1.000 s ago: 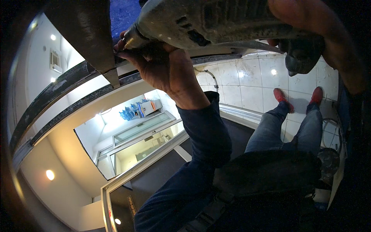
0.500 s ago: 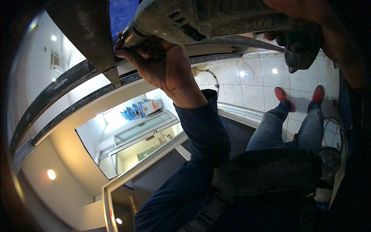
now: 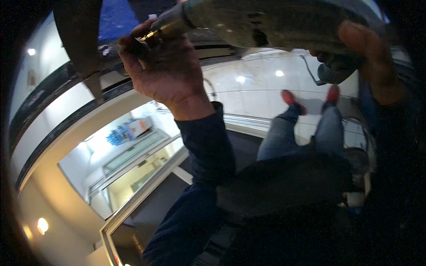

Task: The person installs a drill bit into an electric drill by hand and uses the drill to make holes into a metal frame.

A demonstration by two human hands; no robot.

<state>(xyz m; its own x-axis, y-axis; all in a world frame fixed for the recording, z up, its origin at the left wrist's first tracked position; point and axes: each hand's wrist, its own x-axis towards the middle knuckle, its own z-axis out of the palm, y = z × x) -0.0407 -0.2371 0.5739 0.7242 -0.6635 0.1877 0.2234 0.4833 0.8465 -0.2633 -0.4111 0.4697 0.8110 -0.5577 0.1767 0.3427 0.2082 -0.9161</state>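
Observation:
Across the top of the view lies a large dark power drill (image 3: pixel 275 22), its nose pointing left. My right hand (image 3: pixel 372 57) is wrapped round its rear end by the handle, partly lost in shadow. A thin gold-coloured bit (image 3: pixel 149 36) sticks out of the nose. My left hand (image 3: pixel 164 71) is raised at the drill's front, with thumb and fingers pinched together around the bit's tip. Whatever sits between those fingertips is too small and dark to make out. Just beyond them are a dark metal frame bar (image 3: pixel 80 40) and a blue surface (image 3: pixel 116 20).
Dark curved metal rails (image 3: pixel 44 104) run along the left. Below them are a pale wall with a lit lamp (image 3: pixel 42 225), an opening with blue bottles (image 3: pixel 119 134), and a framed dark panel (image 3: pixel 155 204). My red shoes (image 3: pixel 293 99) stand on white floor tiles (image 3: pixel 248 97).
The view has shifted, so the surroundings sit further left. The drill's nose has drawn back from my left fingers, and its gold-coloured bit now shows between them.

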